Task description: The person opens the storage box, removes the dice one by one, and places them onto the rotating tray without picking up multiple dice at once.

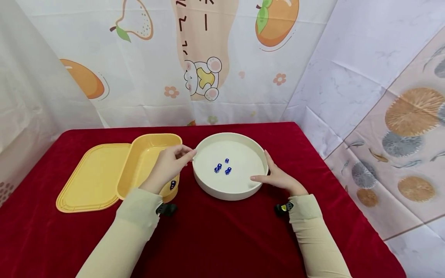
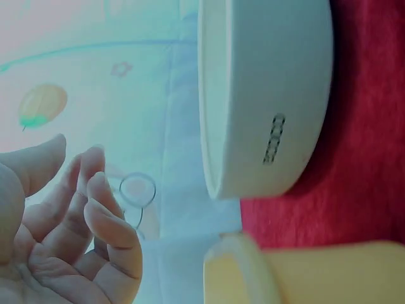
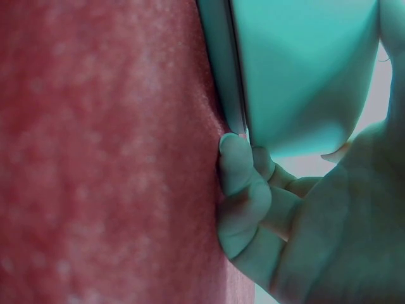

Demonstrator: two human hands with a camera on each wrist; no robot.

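Observation:
A round, cream-white tray [image 1: 229,192] stands on the table, with several blue dice [image 1: 228,170] on its floor. My right hand [image 1: 278,178] holds its right side, thumb over the rim; in the right wrist view, curled fingers [image 3: 243,215] reach the lower edge. Above the yellow box and close to the tray's left rim is my left hand [image 1: 168,164]. Seen from the left wrist, that hand [image 2: 69,234] has loosely bent fingers, thumb apart, holding nothing visible. Dark blue dice [image 1: 172,185] lie in the near end of the yellow box [image 1: 149,141], partly hidden by the left arm.
A flat yellow lid [image 1: 94,177] lies left of the box, against its side. Dark red cloth [image 1: 222,239] covers the table. Behind it hangs a white curtain [image 1: 146,92] with fruit prints, and another patterned curtain [image 1: 368,146] hangs at the right.

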